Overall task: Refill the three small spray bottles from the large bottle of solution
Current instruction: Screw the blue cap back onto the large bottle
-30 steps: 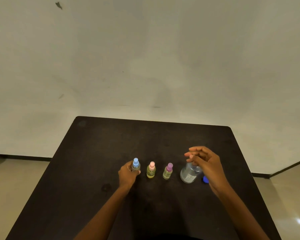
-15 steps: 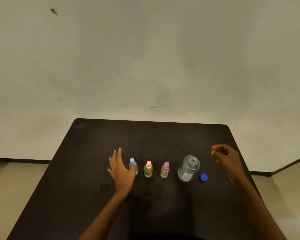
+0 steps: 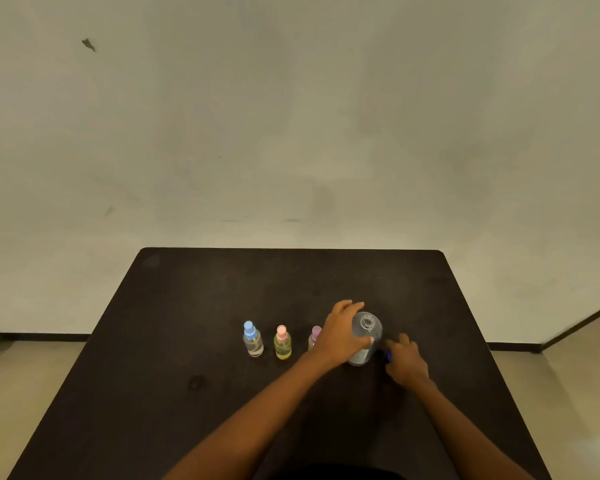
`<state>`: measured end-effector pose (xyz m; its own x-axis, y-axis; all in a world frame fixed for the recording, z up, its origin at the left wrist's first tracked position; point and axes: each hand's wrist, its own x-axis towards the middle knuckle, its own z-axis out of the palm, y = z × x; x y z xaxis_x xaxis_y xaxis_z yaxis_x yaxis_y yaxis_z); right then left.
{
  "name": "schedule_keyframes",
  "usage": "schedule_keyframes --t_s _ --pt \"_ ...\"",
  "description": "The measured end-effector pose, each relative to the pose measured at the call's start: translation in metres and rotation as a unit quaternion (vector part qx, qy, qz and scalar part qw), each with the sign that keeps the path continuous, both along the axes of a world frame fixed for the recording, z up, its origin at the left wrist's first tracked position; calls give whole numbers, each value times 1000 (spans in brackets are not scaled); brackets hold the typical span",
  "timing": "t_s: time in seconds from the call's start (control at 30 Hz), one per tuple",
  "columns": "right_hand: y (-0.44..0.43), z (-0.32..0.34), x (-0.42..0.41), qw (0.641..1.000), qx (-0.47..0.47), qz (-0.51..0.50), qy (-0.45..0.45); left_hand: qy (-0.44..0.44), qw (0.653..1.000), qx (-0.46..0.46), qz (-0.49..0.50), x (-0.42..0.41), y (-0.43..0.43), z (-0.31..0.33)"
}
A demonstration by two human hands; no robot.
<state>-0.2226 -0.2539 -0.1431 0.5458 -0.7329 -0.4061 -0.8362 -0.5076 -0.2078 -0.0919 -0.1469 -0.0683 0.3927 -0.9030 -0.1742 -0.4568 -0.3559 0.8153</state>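
- Fingers of the left hand wrap the large bottle on the worktop.
- Fingers of the right hand meet the blue cap; grip unclear.

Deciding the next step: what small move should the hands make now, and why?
Probably lift the blue cap onto the open neck of the large bottle: the left hand grips it, the right hand is at the cap, and all three small spray bottles stand capped.
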Motion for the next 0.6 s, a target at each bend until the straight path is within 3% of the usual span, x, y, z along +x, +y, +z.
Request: schedule_keyframes --t_s 0.13,0.37,0.47,0.6 --pt "-7 2 -9 999 16 -19 -33 26 999 24 17 -6 -7 -4" --pt "-36 41 -9 972 32 -84 -219 5 999 22 42 -10 -10 -6" --pt "-39 72 0 943 43 -112 -310 3 998 28 49 -10 -11 -5" --pt "-28 102 14 878 120 -182 -426 4 998 29 57 -7 -11 -4"
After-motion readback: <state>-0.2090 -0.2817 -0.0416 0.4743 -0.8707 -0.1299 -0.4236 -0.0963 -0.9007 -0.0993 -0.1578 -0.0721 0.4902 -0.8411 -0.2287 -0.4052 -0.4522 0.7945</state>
